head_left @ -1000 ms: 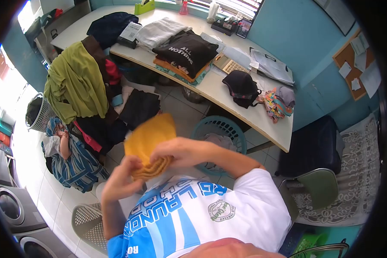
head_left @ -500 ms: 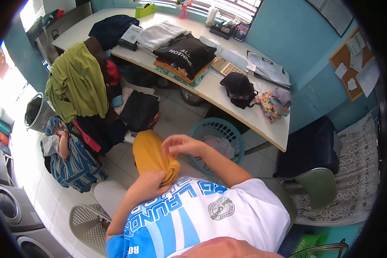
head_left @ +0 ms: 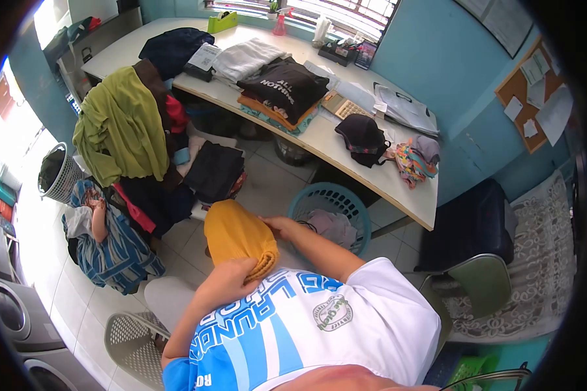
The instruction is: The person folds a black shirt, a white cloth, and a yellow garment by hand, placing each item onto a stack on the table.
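Close against the person's chest, a folded mustard-yellow cloth [head_left: 237,233] is held between both hands. To its left, beyond the hands, clothes hang in a heap topped by an olive shirt [head_left: 120,127]. One hand [head_left: 227,279], seemingly the left, grips the cloth's thick folded edge from below, fingers closed, probably to keep the layers together. The right hand [head_left: 282,226] lies flat along the cloth's far side, steadying it. Just beyond that hand sits a teal laundry basket [head_left: 319,197] under the desk [head_left: 346,153].
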